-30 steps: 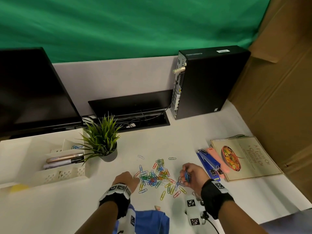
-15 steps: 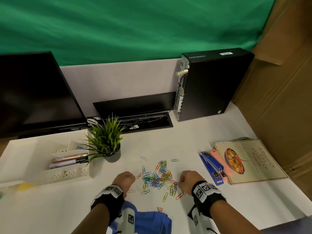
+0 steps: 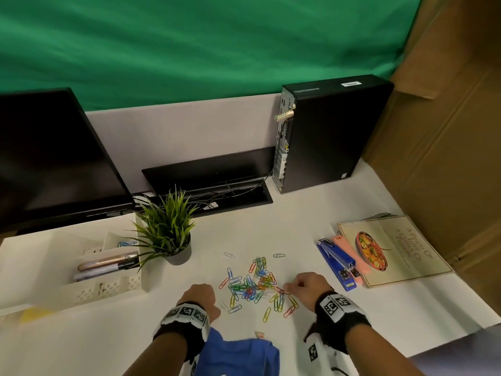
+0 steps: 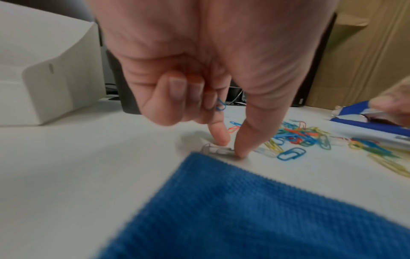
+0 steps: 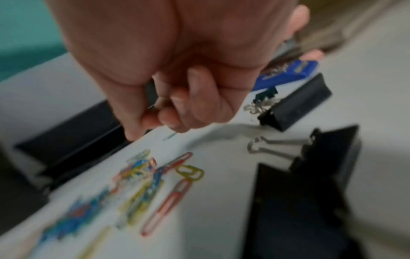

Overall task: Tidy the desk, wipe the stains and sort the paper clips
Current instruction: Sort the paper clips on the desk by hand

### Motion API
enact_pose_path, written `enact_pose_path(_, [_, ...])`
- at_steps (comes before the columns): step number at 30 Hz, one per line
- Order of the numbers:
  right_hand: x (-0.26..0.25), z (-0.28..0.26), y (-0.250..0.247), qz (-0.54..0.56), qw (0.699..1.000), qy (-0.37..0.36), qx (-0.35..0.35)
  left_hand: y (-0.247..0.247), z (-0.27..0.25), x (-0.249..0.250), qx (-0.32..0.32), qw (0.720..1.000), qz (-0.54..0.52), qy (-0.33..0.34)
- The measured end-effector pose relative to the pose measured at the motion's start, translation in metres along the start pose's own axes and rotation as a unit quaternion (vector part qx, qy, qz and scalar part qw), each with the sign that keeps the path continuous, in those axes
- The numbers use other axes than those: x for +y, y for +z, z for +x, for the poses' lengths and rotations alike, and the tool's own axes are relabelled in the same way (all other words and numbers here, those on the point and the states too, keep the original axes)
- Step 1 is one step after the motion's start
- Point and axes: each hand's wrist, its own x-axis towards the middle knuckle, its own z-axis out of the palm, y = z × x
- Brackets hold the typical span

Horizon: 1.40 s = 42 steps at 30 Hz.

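Several coloured paper clips [image 3: 254, 283] lie in a loose pile on the white desk. My left hand [image 3: 202, 297] is at the pile's left edge. In the left wrist view its thumb and forefinger [image 4: 230, 149] pinch a clear paper clip [image 4: 218, 149] flat on the desk, while the curled fingers keep a blue clip [image 4: 220, 106]. My right hand [image 3: 306, 287] is at the pile's right edge, fingers curled. A thin green clip end [image 5: 169, 135] pokes out below its fingertips; that view is blurred. A blue cloth [image 3: 238, 354] lies at the near edge between my wrists.
A white organiser tray [image 3: 103, 275] with pens stands at the left, a potted plant [image 3: 168, 232] beside it. A blue stapler [image 3: 336, 264] and a cookbook [image 3: 390, 248] lie at the right. Black binder clips [image 5: 295, 105] sit near my right hand. Monitor [image 3: 48, 158] and computer tower [image 3: 330, 131] stand behind.
My right hand, which held up a blue clip, has turned palm down and dropped to the pile's right edge. My left hand stays at the pile's left edge.
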Motion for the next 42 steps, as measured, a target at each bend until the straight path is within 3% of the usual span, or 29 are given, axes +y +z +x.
enact_pose_path(2, [-0.005, 0.001, 0.005, -0.131, 0.99, -0.038, 0.02, 0.0, -0.001, 0.0, -0.001, 1.0, 0.026, 0.01])
enact_pose_path(5, [-0.008, 0.002, 0.015, -0.237, 0.97, -0.054, 0.007, -0.001, -0.002, 0.001, 0.001, 0.999, 0.052, 0.017])
enact_pose_path(11, [-0.014, 0.002, 0.009, -0.252, 0.966, -0.031, -0.045, -0.001, -0.004, 0.0, -0.015, 0.999, 0.037, 0.037])
enact_pose_path(13, [-0.016, -0.002, 0.0, -0.144, 0.988, 0.014, -0.051, 0.0, -0.003, -0.003, -0.014, 0.999, 0.011, 0.05])
enact_pose_path(14, [-0.017, -0.002, -0.005, -0.027, 0.997, 0.057, -0.041, 0.001, -0.003, -0.006, -0.016, 0.998, -0.005, 0.055])
enact_pose_path(15, [-0.017, -0.003, -0.009, 0.123, 0.985, 0.115, -0.029, 0.001, -0.003, -0.008, -0.02, 0.998, -0.017, 0.06])
enact_pose_path(16, [-0.018, -0.003, -0.012, 0.27, 0.948, 0.167, -0.019, 0.002, -0.003, -0.009, -0.025, 0.998, -0.019, 0.063])
enact_pose_path(18, [-0.016, -0.003, -0.015, 0.491, 0.852, 0.181, -0.003, 0.003, -0.003, -0.009, -0.03, 0.997, 0.003, 0.072])
enact_pose_path(19, [-0.017, -0.003, -0.015, 0.551, 0.818, 0.165, -0.006, 0.002, -0.004, -0.007, -0.032, 0.997, 0.017, 0.074])
enact_pose_path(20, [-0.017, -0.004, -0.015, 0.577, 0.803, 0.149, -0.01, 0.001, -0.003, -0.004, -0.032, 0.996, 0.032, 0.077])
enact_pose_path(22, [-0.017, 0.0, -0.013, 0.568, 0.811, 0.142, -0.009, 0.0, -0.003, 0.0, -0.036, 0.995, 0.059, 0.079])
enact_pose_path(23, [-0.017, 0.005, -0.011, 0.537, 0.831, 0.146, -0.006, -0.001, -0.002, 0.001, -0.036, 0.994, 0.069, 0.074])
enact_pose_path(26, [-0.018, 0.02, -0.005, 0.227, 0.963, 0.136, 0.048, 0.0, -0.001, 0.002, -0.039, 0.995, 0.065, 0.06])
enact_pose_path(27, [-0.016, 0.026, -0.001, 0.084, 0.987, 0.121, 0.06, 0.0, -0.003, 0.002, -0.041, 0.996, 0.054, 0.054])
enact_pose_path(28, [-0.016, 0.031, 0.002, -0.027, 0.992, 0.108, 0.062, 0.0, -0.005, 0.001, -0.037, 0.997, 0.037, 0.051])
enact_pose_path(30, [-0.017, 0.036, 0.007, -0.12, 0.987, 0.087, 0.068, 0.0, -0.005, -0.003, -0.031, 0.999, -0.011, 0.036])
enact_pose_path(34, [-0.022, 0.038, 0.008, -0.131, 0.987, 0.086, 0.029, -0.012, -0.007, -0.018, -0.02, 0.982, -0.187, -0.008])
enact_pose_path(35, [-0.023, 0.037, 0.006, -0.108, 0.99, 0.087, 0.019, -0.014, -0.004, -0.023, -0.035, 0.964, -0.262, -0.02])
enact_pose_path(37, [-0.024, 0.032, 0.0, 0.007, 0.995, 0.101, 0.011, -0.018, -0.004, -0.033, -0.027, 0.879, -0.472, -0.067])
enact_pose_path(38, [-0.024, 0.029, -0.002, 0.119, 0.986, 0.117, 0.006, -0.018, -0.003, -0.038, -0.015, 0.832, -0.544, -0.102])
enact_pose_path(39, [-0.024, 0.024, -0.002, 0.263, 0.954, 0.144, 0.0, -0.018, -0.001, -0.044, -0.008, 0.809, -0.577, -0.11])
enact_pose_path(40, [-0.023, 0.019, -0.003, 0.397, 0.903, 0.164, -0.001, -0.018, -0.003, -0.046, 0.004, 0.803, -0.585, -0.112])
enact_pose_path(42, [-0.022, 0.009, -0.005, 0.549, 0.819, 0.168, 0.005, -0.02, -0.008, -0.048, 0.014, 0.81, -0.577, -0.104])
